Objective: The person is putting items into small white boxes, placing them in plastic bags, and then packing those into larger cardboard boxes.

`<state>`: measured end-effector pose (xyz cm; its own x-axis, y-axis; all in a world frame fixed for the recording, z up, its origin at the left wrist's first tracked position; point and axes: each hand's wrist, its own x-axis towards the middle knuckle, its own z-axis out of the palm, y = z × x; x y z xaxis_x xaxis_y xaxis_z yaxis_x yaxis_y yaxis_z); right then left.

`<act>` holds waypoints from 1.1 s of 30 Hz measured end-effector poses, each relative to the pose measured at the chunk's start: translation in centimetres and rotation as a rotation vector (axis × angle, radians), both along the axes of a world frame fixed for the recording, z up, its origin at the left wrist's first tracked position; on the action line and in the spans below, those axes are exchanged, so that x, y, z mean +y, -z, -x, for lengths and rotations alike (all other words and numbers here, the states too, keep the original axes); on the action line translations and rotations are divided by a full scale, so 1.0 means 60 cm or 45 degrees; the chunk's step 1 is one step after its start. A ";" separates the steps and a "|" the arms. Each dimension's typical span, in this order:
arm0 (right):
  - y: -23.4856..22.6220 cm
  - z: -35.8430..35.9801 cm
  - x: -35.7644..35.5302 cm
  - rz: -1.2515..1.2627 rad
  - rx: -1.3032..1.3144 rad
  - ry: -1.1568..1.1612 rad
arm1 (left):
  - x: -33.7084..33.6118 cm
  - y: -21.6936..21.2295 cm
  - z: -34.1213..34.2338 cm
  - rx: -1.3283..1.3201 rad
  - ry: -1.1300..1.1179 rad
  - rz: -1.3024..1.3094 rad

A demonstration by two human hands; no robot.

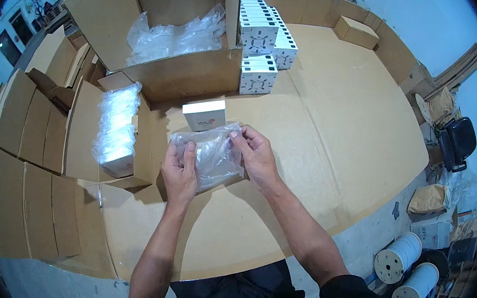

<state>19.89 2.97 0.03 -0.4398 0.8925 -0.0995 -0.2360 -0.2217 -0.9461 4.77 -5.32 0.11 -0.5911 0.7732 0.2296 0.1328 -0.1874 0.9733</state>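
Observation:
Between my two hands is a clear plastic bag [210, 153], held up over the cardboard-covered table. My left hand [181, 172] grips its left side, thumb on top. At its upper right corner, my right hand [256, 155] pinches the edge between thumb and fingers. Just beyond the bag a small white box [205, 115] stands on the table. To the left, an open carton [145, 139] holds a row of plastic-wrapped white boxes [118, 124]. Behind it, a larger open carton [188, 74] contains a heap of clear plastic bags [174, 39].
Stacks of white patterned boxes [260, 38] stand beside the large carton. Folded cartons [26, 121] line the left side. A low cardboard wall [323, 9] borders the far table edge, with a small brown box [356, 32] against it. Cable spools [399, 256] and a black chair [457, 143] are at right.

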 end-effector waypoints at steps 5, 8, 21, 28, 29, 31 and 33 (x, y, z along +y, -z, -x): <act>-0.008 -0.005 -0.001 0.275 0.497 0.032 | -0.009 0.009 0.021 0.105 0.092 0.096; -0.022 -0.005 -0.003 0.363 0.566 0.031 | -0.005 0.009 0.019 0.109 0.046 0.033; -0.029 -0.040 0.009 -0.266 -0.228 -0.349 | -0.016 -0.029 0.070 -0.295 0.490 0.047; -0.068 -0.039 -0.005 -0.460 -0.568 -0.632 | -0.018 -0.049 0.063 -0.165 0.549 0.290; -0.072 -0.038 -0.007 -0.505 -0.642 -0.660 | -0.013 -0.039 0.062 -0.107 0.515 0.300; -0.066 -0.031 -0.011 -0.490 -0.620 -0.512 | -0.007 -0.028 0.056 -0.052 0.482 0.308; -0.050 -0.031 -0.004 -0.481 -0.590 -0.359 | -0.001 -0.029 0.049 -0.129 0.294 0.249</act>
